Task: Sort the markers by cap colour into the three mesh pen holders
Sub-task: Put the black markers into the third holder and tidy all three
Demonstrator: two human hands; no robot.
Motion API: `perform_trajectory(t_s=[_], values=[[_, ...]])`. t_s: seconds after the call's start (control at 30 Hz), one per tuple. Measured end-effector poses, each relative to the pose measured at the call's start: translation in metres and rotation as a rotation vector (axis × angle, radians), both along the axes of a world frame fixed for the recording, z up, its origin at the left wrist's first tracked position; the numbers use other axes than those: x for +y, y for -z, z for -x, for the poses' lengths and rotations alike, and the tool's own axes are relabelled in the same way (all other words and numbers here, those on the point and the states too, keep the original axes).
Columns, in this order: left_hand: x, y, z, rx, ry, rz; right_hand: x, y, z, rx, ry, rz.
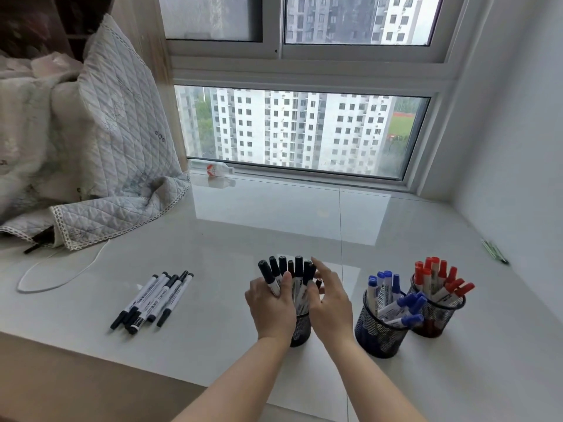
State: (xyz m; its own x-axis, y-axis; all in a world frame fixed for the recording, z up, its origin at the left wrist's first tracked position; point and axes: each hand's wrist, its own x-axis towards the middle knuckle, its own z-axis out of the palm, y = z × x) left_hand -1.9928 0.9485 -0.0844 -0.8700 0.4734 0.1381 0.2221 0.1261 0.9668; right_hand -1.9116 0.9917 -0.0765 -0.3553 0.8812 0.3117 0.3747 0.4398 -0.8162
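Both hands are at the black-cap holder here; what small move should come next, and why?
Probably let go of the black markers so they settle in the black-cap holder: the left hand grips them, the right hand steadies them. Loose black pens still lie on the sill.

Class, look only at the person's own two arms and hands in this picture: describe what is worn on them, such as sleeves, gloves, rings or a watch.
Both forearms are bare from the bottom edge of the frame up to the wrists; no sleeve shows. The left hand and the right hand wear no gloves. No watch, bracelet or ring is visible on either, though the parts turned away from the camera cannot be checked.
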Motion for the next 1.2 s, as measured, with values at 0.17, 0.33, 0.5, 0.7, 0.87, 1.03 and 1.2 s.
perform_trajectory(t_s=[0.17,0.33,0.5,0.7,0.87,1.03,1.2], values=[[0.001,0.006,-0.002,-0.161,0.02,0.129,-0.003,0.008,0.0,-0.029,0.015,-0.029],[-0.005,-0.002,0.0,-0.215,0.079,0.131,-0.002,0.011,-0.002,0.008,0.025,0.037],[-0.018,-0.009,0.0,-0.16,0.099,0.062,-0.011,0.006,-0.004,0.055,0.116,-0.061],[-0.06,-0.006,0.035,-0.012,0.104,-0.009,-0.046,-0.018,0.024,0.201,0.219,-0.366],[-0.103,0.004,0.095,0.03,0.022,0.083,-0.086,-0.012,0.069,0.228,0.037,-0.437],[-0.143,0.016,0.157,0.115,-0.109,0.231,-0.102,0.014,0.112,0.177,-0.141,-0.045],[-0.156,0.029,0.205,0.297,-0.213,0.417,-0.101,0.04,0.149,0.013,-0.242,0.193]])
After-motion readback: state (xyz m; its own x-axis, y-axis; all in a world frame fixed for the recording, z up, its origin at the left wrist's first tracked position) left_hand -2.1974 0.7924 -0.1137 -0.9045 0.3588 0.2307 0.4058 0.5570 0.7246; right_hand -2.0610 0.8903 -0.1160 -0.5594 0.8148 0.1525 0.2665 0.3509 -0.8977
